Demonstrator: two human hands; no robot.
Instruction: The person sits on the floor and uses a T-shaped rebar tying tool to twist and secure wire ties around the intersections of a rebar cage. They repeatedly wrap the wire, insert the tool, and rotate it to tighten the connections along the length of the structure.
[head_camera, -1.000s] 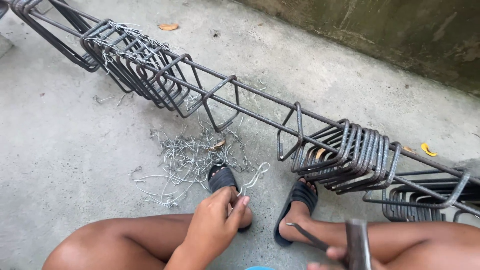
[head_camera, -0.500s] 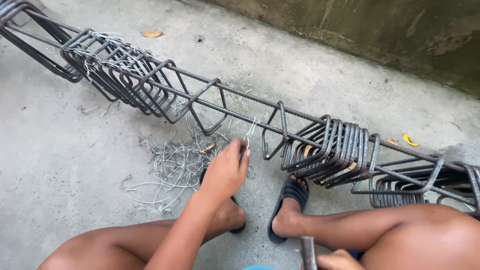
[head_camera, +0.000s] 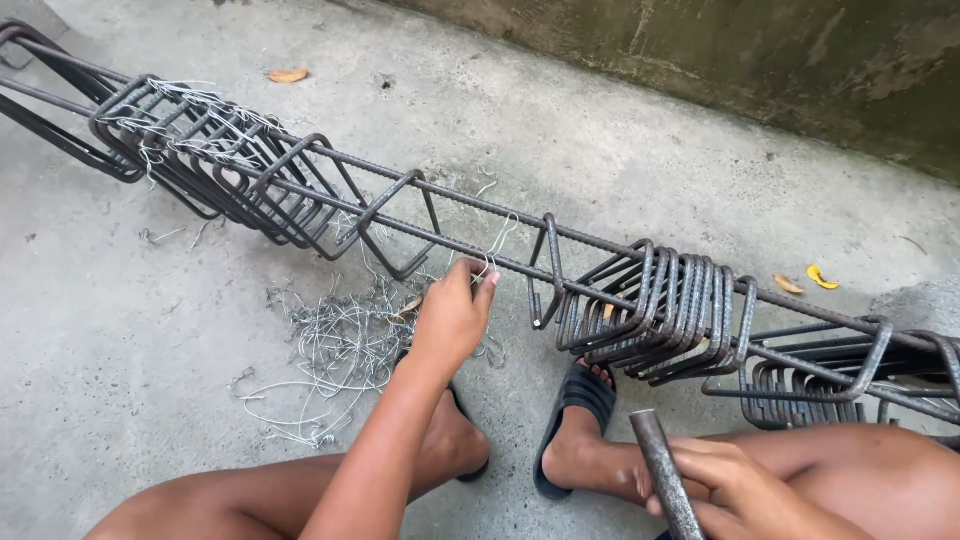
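1. Thin grey tie wire (head_camera: 492, 252) is the item in hand: a bent strand rising in a loop over the near long bar of the rebar cage (head_camera: 480, 250), at the open stretch between the two stirrup clusters.
2. I see the left hand (head_camera: 452, 318) reaching forward, fingertips pressed together in a pinch on the lower end of that strand. I judge the pinch keeps the springy wire from slipping off the bar.
3. The right hand (head_camera: 722, 482) sits low by the knee, curled around a dark steel rod (head_camera: 662, 472) that points up and away. The fingers wrap it, but the bottom edge of the view cuts off part of the grasp.
4. The cage lies on its side, running diagonally across the view. Its long bars are ribbed, dull and brown-grey.
5. Square stirrups (head_camera: 655, 305) are bunched tight to the right of the wire; a second bunch (head_camera: 215, 165) on the left carries pale wire ends.
6. A loose tangle of cut wire (head_camera: 335, 345) lies on the ground just left of the pinching hand, placed within easy reach, I judge.
7. Black rubber sandals (head_camera: 580, 400) rest beside the cage.
8. The concrete floor (head_camera: 120, 330) is rough and mottled; a stained wall (head_camera: 760, 60) stands behind, with dry leaves (head_camera: 805, 280) near it.
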